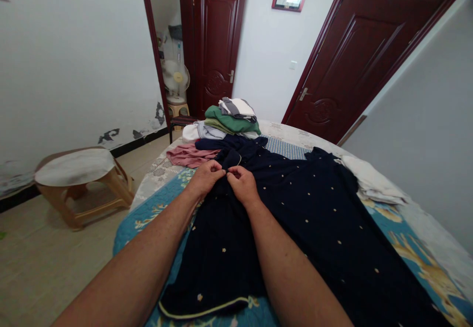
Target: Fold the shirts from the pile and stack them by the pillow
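A dark navy garment (314,209) with small pale dots and light piping lies spread over the bed (417,248). My left hand (207,177) and my right hand (241,183) meet side by side near its collar. Both are closed in a pinch on the navy fabric there, fingertips almost touching. My forearms reach across the garment's lower part.
Beyond my hands lie a pink cloth (186,155) and a pile of folded clothes (231,119), green and striped on top. A white folded cloth (371,179) lies at the right. A wooden stool (79,181) stands on the floor at the left. Two dark red doors (218,41) are behind.
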The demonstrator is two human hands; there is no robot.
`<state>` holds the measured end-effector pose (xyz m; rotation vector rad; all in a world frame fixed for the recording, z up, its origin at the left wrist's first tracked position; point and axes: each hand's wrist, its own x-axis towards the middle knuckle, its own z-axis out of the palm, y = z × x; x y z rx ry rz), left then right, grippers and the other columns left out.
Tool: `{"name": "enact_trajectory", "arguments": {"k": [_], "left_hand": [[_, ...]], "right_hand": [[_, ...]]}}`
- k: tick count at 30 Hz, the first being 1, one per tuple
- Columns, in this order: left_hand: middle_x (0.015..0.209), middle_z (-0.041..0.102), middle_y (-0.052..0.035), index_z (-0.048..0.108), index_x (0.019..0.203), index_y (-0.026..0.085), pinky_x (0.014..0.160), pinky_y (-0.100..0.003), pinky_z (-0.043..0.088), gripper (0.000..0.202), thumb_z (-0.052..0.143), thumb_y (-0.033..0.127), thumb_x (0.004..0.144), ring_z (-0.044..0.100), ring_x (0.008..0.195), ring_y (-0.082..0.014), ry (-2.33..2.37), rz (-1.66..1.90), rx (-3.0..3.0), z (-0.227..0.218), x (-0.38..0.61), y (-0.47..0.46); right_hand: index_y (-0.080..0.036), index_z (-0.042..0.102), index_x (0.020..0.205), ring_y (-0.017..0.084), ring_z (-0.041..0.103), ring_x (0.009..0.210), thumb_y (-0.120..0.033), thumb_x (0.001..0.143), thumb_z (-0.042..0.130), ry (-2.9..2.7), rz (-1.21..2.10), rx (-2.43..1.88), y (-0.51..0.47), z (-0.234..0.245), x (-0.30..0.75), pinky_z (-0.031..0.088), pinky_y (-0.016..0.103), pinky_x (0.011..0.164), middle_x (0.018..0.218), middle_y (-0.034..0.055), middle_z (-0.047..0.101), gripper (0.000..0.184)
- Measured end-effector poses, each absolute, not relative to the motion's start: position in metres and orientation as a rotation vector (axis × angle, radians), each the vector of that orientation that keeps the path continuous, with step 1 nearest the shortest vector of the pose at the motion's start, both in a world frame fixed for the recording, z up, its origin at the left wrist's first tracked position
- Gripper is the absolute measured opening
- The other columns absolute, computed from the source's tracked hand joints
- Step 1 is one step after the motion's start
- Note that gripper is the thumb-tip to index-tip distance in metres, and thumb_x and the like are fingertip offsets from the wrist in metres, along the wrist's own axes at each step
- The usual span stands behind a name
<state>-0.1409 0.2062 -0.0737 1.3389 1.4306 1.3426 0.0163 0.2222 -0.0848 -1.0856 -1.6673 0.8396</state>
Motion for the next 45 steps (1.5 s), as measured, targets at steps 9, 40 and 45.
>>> {"name": "enact_trajectory", "arguments": {"k": [9,40,45], "left_hand": [[0.07,0.067,0.0022,0.07,0.083,0.017,0.057,-0.024,0.044,0.027,0.079,0.032,0.063,0.058,0.058,-0.0125,1.244,1.315,1.067,-0.074,-0.139,0.201],[0.068,0.066,0.0033,0.066,0.078,0.019,0.054,-0.024,0.039,0.023,0.078,0.032,0.063,0.057,0.059,-0.0132,1.447,1.382,1.206,-0.072,-0.138,0.202],[0.068,0.065,0.0041,0.066,0.079,0.02,0.055,-0.024,0.04,0.023,0.078,0.033,0.064,0.057,0.059,-0.013,1.426,1.37,1.226,-0.073,-0.14,0.204]], "right_hand": [[-0.019,0.072,0.091,0.018,0.067,0.075,-0.032,0.076,0.064,-1.616,0.963,-1.02,0.227,-0.087,0.019,0.052,0.028,0.071,0.082,0.0017,0.073,0.022],[-0.021,0.066,0.073,0.015,0.057,0.061,-0.031,0.075,0.058,-1.7,0.876,-1.13,0.232,-0.089,0.019,0.044,0.025,0.057,0.064,-0.003,0.063,0.013],[-0.022,0.068,0.081,0.015,0.058,0.06,-0.033,0.078,0.057,-1.683,0.919,-1.129,0.231,-0.088,0.021,0.046,0.026,0.058,0.065,-0.0029,0.064,0.016]]}}
